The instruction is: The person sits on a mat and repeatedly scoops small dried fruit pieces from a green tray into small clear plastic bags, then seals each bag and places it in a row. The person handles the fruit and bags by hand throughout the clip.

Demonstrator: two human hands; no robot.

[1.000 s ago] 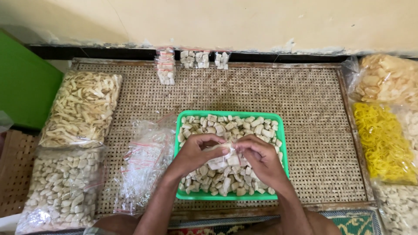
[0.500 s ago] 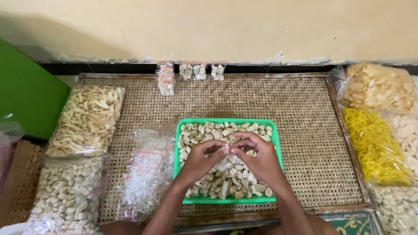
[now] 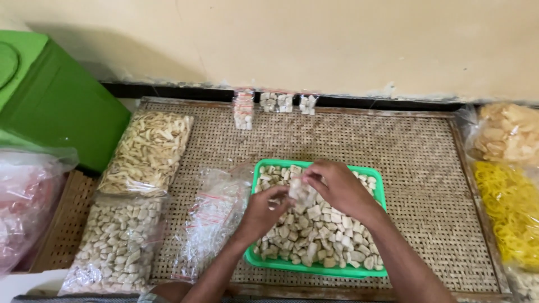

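Observation:
A green plastic tray (image 3: 375,178) full of pale square crackers (image 3: 314,235) sits on a woven mat (image 3: 393,146). Both my hands are over the tray. My left hand (image 3: 264,210) and my right hand (image 3: 337,188) together hold a small clear plastic bag (image 3: 300,192) with a few crackers in it, the right hand pinching its top.
A pile of empty clear bags (image 3: 210,221) lies left of the tray. Large bags of pale snacks (image 3: 147,152) and crackers (image 3: 119,247) lie at the left, yellow snack bags (image 3: 508,207) at the right. Small filled packets (image 3: 244,109) line the wall. A green box (image 3: 50,95) stands at far left.
The view has shifted so the tray sits lower right. My hands have lifted the small bag slightly above the crackers and stay closed on it.

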